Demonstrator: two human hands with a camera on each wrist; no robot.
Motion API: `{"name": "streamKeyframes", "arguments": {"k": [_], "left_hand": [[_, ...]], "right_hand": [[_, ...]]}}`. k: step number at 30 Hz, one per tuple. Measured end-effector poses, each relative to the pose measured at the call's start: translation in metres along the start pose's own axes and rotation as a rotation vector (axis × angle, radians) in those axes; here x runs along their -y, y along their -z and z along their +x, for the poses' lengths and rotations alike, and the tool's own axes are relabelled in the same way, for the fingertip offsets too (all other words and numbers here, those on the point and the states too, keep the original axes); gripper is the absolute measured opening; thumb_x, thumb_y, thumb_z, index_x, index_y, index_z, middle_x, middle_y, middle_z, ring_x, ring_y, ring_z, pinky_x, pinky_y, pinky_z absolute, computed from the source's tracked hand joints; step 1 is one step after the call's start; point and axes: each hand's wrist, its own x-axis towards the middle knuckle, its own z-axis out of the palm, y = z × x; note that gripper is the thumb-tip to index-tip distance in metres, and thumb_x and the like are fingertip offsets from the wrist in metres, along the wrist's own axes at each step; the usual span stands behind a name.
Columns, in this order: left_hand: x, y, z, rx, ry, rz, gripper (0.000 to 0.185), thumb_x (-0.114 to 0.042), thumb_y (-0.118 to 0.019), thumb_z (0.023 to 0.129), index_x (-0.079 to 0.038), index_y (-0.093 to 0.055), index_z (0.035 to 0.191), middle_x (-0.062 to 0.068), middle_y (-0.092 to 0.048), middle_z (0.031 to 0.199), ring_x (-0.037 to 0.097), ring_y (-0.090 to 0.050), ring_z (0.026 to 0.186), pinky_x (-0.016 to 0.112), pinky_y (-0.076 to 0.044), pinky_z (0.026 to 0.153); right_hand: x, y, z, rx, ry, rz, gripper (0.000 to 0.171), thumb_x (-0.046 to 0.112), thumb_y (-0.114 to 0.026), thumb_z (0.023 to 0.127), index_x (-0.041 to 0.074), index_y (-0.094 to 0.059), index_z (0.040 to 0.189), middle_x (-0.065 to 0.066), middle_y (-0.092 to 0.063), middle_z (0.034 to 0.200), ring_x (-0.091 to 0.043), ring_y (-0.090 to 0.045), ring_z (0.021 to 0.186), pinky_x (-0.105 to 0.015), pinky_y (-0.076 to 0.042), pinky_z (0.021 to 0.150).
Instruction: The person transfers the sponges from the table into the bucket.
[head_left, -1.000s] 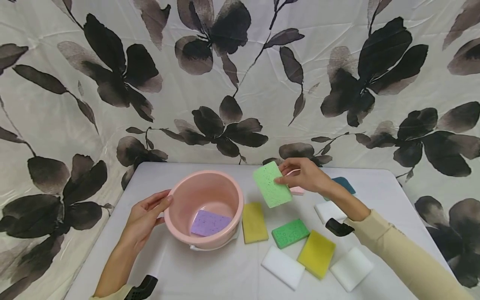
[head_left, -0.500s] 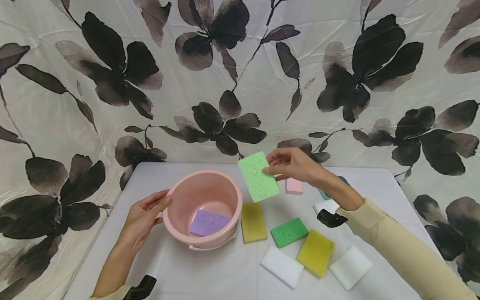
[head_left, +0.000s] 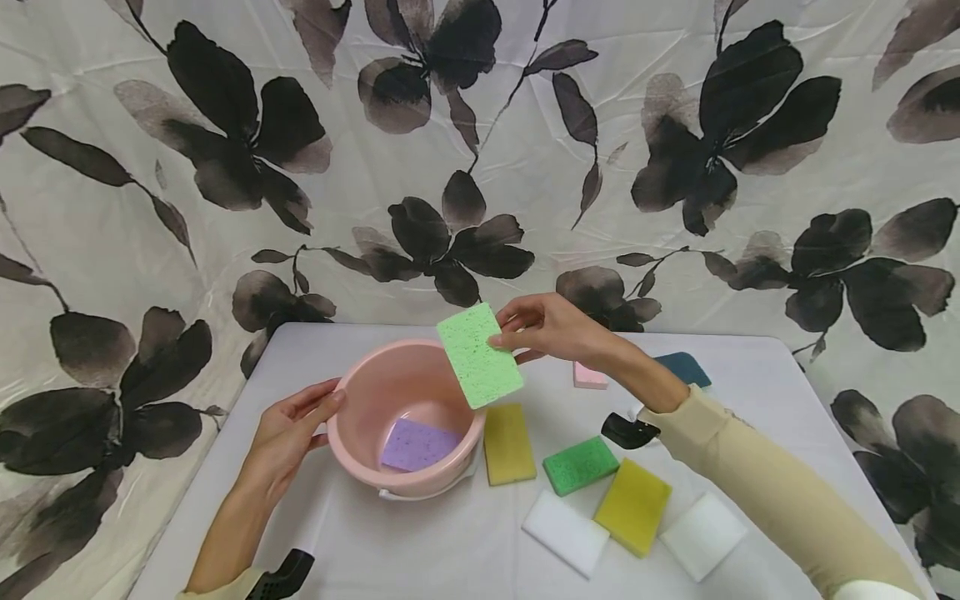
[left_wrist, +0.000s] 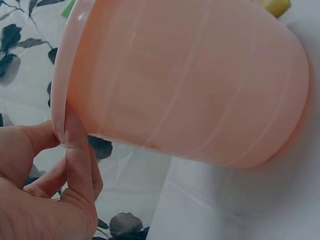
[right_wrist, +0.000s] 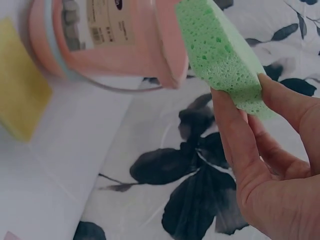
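A pink bucket [head_left: 360, 375] stands on the left half of the table, with a purple sponge [head_left: 420, 445] lying on its bottom. My left hand [head_left: 291, 425] pinches the bucket's rim at the left side, thumb and fingers on either side of it, as the left wrist view shows. My right hand [head_left: 551, 327] pinches a light green sponge [head_left: 480, 354] by its right edge. That sponge is held tilted above the bucket's right rim and covers part of it. In the right wrist view, the sponge [right_wrist: 220, 55] appears pitted with small holes.
Right of the bucket lie a mustard yellow sponge [head_left: 510, 444], a green sponge [head_left: 581, 466], a bright yellow sponge [head_left: 633, 507] and white sponges [head_left: 566, 533]. Behind the right arm are a pink sponge [head_left: 591, 377] and a dark teal piece [head_left: 684, 368]. A floral cloth [head_left: 450, 150] hangs behind the table.
My right hand has carried the light green sponge leftward, from beside the bucket to over its right rim. The left hand and bucket have stayed in place.
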Motion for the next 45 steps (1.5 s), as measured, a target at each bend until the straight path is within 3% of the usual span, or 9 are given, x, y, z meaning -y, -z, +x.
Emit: {"name": "streamKeyframes", "arguments": {"k": [15, 24, 30, 41, 45], "left_hand": [[-0.001, -0.005, 0.001, -0.017, 0.017, 0.007, 0.071, -0.042, -0.073, 0.096, -0.006, -0.049, 0.152, -0.015, -0.068, 0.117, -0.003, -0.064, 0.098, 0.021, -0.058, 0.078], [-0.005, -0.017, 0.003, -0.059, 0.03, 0.014, 0.071, -0.043, -0.072, 0.096, -0.006, -0.049, 0.152, -0.017, -0.068, 0.115, -0.003, -0.063, 0.098, 0.021, -0.057, 0.077], [-0.007, -0.025, 0.005, -0.085, 0.035, 0.006, 0.071, -0.043, -0.073, 0.095, -0.006, -0.05, 0.151, -0.019, -0.067, 0.111, -0.002, -0.063, 0.098, 0.021, -0.057, 0.076], [-0.011, -0.024, 0.006, -0.083, 0.048, 0.006, 0.071, -0.044, -0.073, 0.096, -0.006, -0.05, 0.151, -0.017, -0.068, 0.115, -0.003, -0.063, 0.099, 0.021, -0.058, 0.077], [-0.01, -0.024, 0.006, -0.078, 0.043, 0.004, 0.07, -0.042, -0.072, 0.096, -0.006, -0.05, 0.151, -0.016, -0.067, 0.117, -0.002, -0.063, 0.099, 0.022, -0.058, 0.077]], "right_hand": [[-0.001, -0.024, 0.028, 0.086, 0.021, 0.018, 0.028, 0.01, -0.078, 0.091, -0.001, -0.068, 0.114, -0.014, -0.067, 0.102, -0.026, -0.072, 0.089, -0.039, -0.063, 0.08], [-0.006, -0.028, 0.048, 0.131, 0.005, -0.049, 0.03, 0.011, -0.081, 0.09, -0.002, -0.069, 0.114, -0.013, -0.068, 0.101, -0.021, -0.07, 0.086, -0.035, -0.063, 0.076], [-0.01, -0.027, 0.061, 0.158, 0.07, -0.162, 0.025, 0.014, -0.082, 0.089, 0.001, -0.073, 0.109, -0.009, -0.073, 0.098, -0.015, -0.071, 0.086, -0.026, -0.059, 0.074], [-0.008, -0.049, 0.073, 0.207, 0.107, -0.276, 0.025, 0.016, -0.083, 0.089, 0.002, -0.075, 0.108, -0.005, -0.074, 0.096, -0.012, -0.069, 0.09, -0.023, -0.055, 0.081], [-0.009, -0.062, 0.075, 0.222, 0.104, -0.314, 0.023, 0.016, -0.083, 0.089, 0.002, -0.076, 0.106, -0.004, -0.075, 0.092, -0.011, -0.07, 0.085, -0.022, -0.057, 0.075]]}}
